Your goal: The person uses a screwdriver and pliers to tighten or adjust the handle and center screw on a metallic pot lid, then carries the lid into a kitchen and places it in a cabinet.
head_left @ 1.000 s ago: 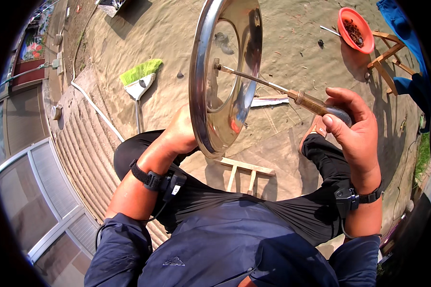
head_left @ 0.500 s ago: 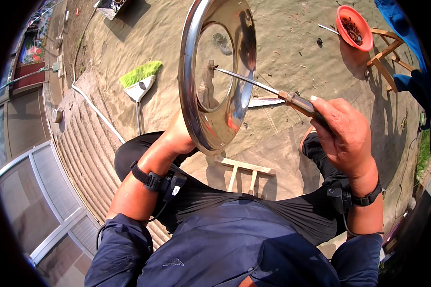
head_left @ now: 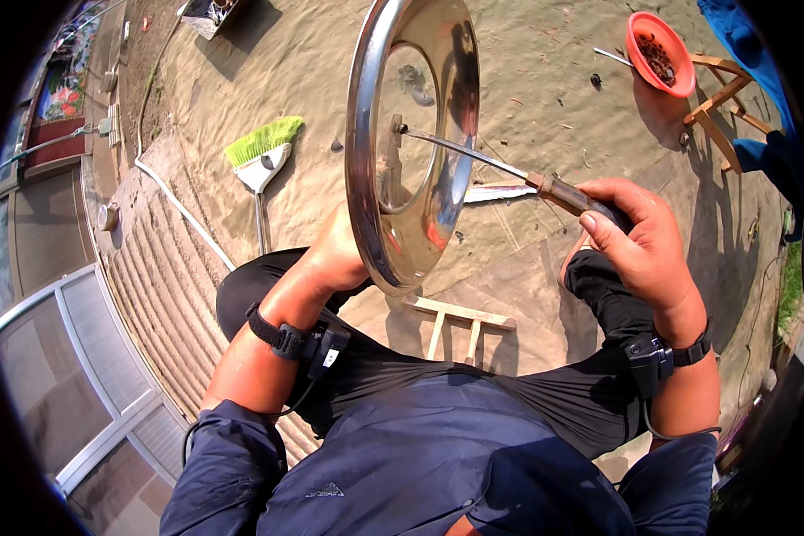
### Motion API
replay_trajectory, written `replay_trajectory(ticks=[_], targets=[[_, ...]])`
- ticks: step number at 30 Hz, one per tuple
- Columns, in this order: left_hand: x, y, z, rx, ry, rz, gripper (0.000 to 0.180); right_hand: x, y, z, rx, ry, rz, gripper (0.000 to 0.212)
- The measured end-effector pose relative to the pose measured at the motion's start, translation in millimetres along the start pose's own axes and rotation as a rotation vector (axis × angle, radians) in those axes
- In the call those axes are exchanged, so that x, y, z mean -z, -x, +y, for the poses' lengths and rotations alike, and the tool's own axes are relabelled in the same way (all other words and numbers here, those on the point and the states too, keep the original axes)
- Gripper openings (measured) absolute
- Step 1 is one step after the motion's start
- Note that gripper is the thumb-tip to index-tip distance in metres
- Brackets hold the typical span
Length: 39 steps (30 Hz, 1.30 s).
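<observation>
A shiny round metal pot lid (head_left: 366, 179) stands on edge in front of me. My left hand (head_left: 338, 250) holds it up from behind; the lid hides those fingers. My right hand (head_left: 643, 241) is closed round the brown handle of a screwdriver (head_left: 496, 163). Its shaft runs left across the lid, and its tip meets a small dark screw (head_left: 402, 129) at the lid's middle. The right thumb lies along the near side of the handle. What the screw fixes on the far side is hidden.
Left of the lid a green-bristled broom (head_left: 263, 152) lies on the sandy ground. A small wooden stool (head_left: 464, 314) stands between my feet. Far right are an orange-red bowl (head_left: 661, 54) of brown bits and a wooden folding stool (head_left: 715, 98) beside blue cloth. A pale hose (head_left: 179, 204) runs along the left.
My right hand has turned on the screwdriver handle, its thumb moving from the top to the near side. The lid has shifted slightly right, and the screwdriver tip stays at the screw.
</observation>
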State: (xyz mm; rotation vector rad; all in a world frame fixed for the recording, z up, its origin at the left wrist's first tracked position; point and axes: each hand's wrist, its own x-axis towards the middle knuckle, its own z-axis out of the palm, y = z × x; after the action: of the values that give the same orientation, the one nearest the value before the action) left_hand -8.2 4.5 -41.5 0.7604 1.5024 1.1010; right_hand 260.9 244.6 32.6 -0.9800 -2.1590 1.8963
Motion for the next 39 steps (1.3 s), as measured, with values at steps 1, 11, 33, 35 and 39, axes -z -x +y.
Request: replay_trajectory(ticks=[1, 11, 33, 35, 39], targets=[[-2, 1, 3, -0.008, 0.012, 0.005, 0.031, -1, -2, 1, 0.233, 0.226, 0.083, 0.028], [-11, 5, 36, 0.024, 0.017, 0.04, 0.021, 6, -10, -12, -0.417, -0.51, 0.003, 0.024], [-12, 8, 42, 0.043, -0.118, 0.05, 0.014, 15, -8, 3, -0.09, 0.109, -0.188, 0.033], [-12, 6, 45, 0.022, -0.161, 0.049, 0.014, 10, -7, 17, 0.41, 0.512, -0.002, 0.034], [-15, 6, 52, -0.006, -0.095, 0.035, 0.019, -7, -5, 5, 0.601, 0.796, 0.217, 0.039]])
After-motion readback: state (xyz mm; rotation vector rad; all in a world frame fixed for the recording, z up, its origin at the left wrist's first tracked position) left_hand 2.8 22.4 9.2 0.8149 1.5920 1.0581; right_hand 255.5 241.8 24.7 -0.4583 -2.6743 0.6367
